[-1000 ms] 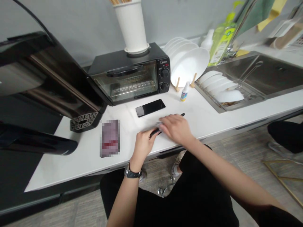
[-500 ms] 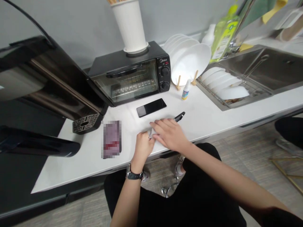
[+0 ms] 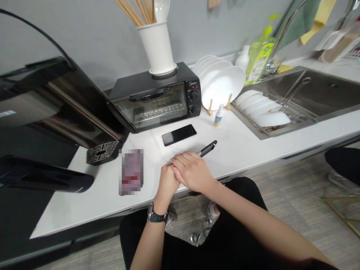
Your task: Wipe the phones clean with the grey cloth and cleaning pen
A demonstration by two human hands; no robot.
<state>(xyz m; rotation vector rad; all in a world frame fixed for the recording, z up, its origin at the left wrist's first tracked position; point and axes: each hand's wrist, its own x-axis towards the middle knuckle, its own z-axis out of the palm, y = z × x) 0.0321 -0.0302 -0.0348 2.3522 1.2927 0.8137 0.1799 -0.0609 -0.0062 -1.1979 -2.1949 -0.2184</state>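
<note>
Closing over its partner since the frame half a second ago, the right hand now lies across the left hand at the lower centre of the frame, and the crumpled whitish scrap that showed between them is out of sight. Meanwhile the oven and its neighbours sit slightly lower in the frame. The slim black stick-like object juts out beyond the right hand's knuckles, just right of the frame's centre, pointing up and to the right. Both hands are folded narrow and touching; their inner grip is hidden, so I cannot tell which one holds the object. A black strapped wristwatch circles the left wrist. Above the hands, a flat black glass-faced phone lies on the white smooth surface, in front of a black boxy toaster oven. Right of the phone stands a small white spray bottle with a blue and yellow label; a blurred purple rectangular item lies left of the hands
</note>
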